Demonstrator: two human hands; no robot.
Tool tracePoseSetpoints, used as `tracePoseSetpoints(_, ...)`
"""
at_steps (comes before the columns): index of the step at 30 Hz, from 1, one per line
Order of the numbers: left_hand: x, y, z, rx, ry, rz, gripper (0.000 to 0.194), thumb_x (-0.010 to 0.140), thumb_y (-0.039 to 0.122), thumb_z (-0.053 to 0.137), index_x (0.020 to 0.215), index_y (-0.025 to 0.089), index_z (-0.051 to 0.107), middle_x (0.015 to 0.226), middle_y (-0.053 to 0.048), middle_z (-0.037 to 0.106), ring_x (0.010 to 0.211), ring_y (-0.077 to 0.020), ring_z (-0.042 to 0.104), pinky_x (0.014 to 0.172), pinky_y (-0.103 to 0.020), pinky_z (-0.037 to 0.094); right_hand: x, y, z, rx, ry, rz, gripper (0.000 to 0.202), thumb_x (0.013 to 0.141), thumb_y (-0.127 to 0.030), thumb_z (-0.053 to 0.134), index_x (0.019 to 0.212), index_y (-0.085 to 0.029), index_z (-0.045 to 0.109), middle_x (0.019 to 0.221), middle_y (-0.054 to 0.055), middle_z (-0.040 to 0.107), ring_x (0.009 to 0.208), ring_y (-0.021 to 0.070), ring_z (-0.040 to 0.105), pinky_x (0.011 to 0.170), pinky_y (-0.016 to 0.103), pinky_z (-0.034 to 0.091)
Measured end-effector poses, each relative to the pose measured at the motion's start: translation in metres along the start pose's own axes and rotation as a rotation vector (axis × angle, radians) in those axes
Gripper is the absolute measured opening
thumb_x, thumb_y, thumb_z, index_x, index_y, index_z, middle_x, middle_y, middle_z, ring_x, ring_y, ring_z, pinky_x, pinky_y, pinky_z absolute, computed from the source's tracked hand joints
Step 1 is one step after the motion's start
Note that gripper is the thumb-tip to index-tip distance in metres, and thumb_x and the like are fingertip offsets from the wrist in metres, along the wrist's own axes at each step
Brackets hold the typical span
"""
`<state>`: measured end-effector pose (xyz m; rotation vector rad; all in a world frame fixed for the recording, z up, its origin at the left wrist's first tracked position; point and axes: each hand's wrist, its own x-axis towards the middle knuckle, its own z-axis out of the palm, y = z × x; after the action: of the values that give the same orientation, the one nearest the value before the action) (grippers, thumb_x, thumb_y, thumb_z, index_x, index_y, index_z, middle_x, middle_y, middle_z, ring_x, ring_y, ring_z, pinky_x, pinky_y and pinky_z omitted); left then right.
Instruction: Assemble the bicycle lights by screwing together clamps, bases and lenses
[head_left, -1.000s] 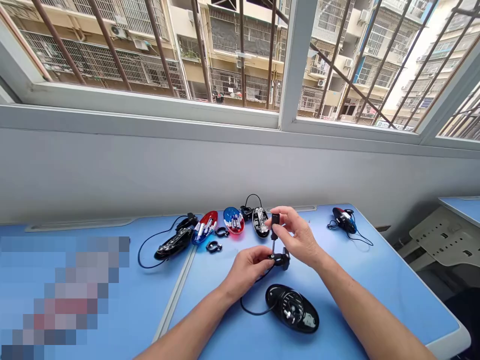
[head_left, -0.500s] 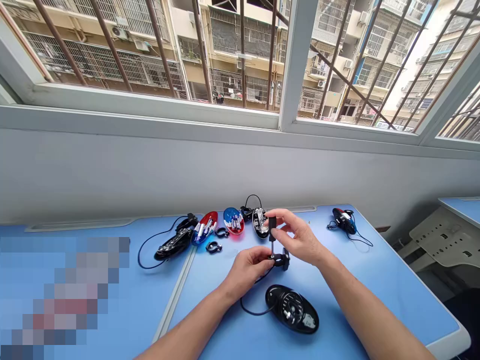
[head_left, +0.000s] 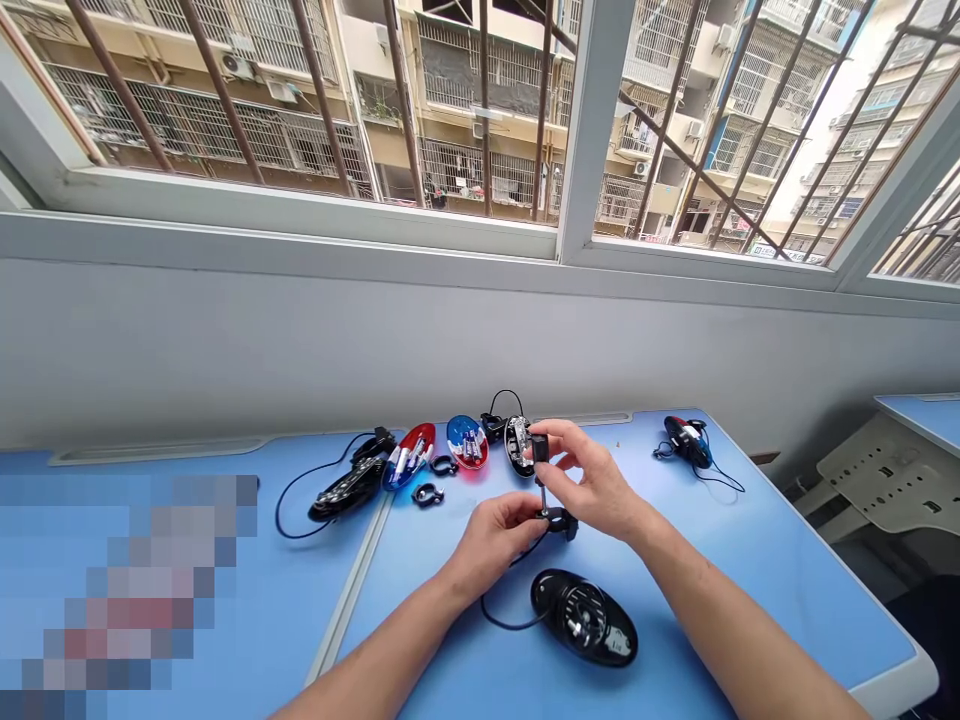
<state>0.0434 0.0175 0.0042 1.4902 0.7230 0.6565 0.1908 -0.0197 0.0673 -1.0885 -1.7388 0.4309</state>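
Black clamp [head_left: 558,521]: small, ring-shaped, dark, with a darker block at its right end; located above the desk [head_left: 450,600], in front of the person, its near edge pinched between the thumb and fingers of the left hand [head_left: 496,535]. Screwdriver [head_left: 541,462]: stubby black handle, thin metal shaft, held nearly upright, tip at the clamp's left end; handle gripped between thumb and fingertips of the right hand [head_left: 596,485], the hand closed to the handle's width. Black cord [head_left: 510,627]: slim, looping from beneath the left hand to the black housing. Black housing [head_left: 583,617]: one, elongated oval, glossy, with a round slotted centre, bright metallic details and a pale patch at its right end; lying aslant on the desk, nearer the person than the clamp. Toward the wall [head_left: 360,350]: a dark corded unit [head_left: 349,488]; a red-and-blue shell [head_left: 409,457] and a blue-and-red shell [head_left: 467,442], both carrying cylindrical cells; two loose black rings [head_left: 428,495]; an open black shell [head_left: 519,446], partly behind the right hand's fingers.
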Motion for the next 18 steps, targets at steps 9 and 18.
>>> tracePoseSetpoints(9,0.0,0.002,-0.001,-0.011,0.0,0.0,0.02,0.066,0.032,0.067,0.076,0.015,0.067,0.067,0.0,0.062,0.058,-0.0137,0.049,0.056,-0.025,0.039,0.003,0.002,-0.005,-0.043,0.042,0.023,0.035,0.083,-0.016,0.051,0.116,-0.027,0.057,0.1,0.003,0.066,0.083,0.0145,0.059,0.067,0.026,0.051)
tracePoseSetpoints(18,-0.001,0.002,0.0,-0.002,0.024,-0.029,0.023,0.064,0.033,0.067,0.078,0.015,0.066,0.066,0.0,0.063,0.06,-0.0146,0.051,0.056,-0.025,0.041,0.004,0.0,-0.013,0.014,-0.011,0.108,0.029,0.083,-0.016,0.049,0.11,-0.022,0.054,0.098,0.003,0.066,0.088,0.0147,0.061,0.069,0.027,0.051)
